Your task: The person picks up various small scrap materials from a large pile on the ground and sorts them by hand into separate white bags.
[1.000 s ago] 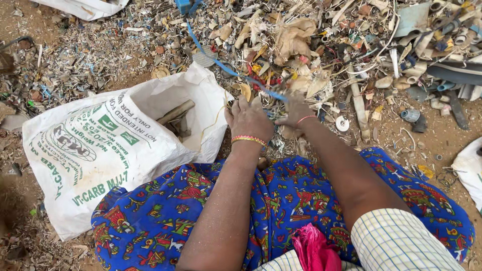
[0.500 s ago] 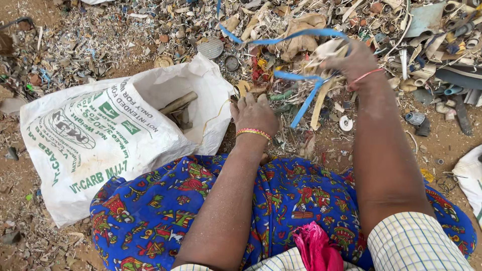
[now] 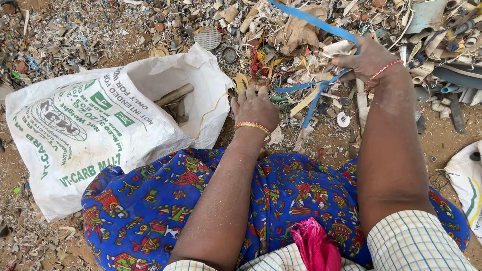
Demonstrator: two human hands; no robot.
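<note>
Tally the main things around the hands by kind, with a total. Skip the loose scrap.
Hands: 2, left hand resting on the scrap, right hand gripping the strap
Blue straps: 1, blue strap
White sacks: 2, open sack, second sack at the right edge
Wrist bangles: 2, beaded bangle, red bangle
Total: 7

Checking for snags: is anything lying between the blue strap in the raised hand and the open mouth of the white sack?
Yes. The left hand rests on the scrap between the blue strap, held by the right hand, and the white sack; loose scrap lies there too.
</note>
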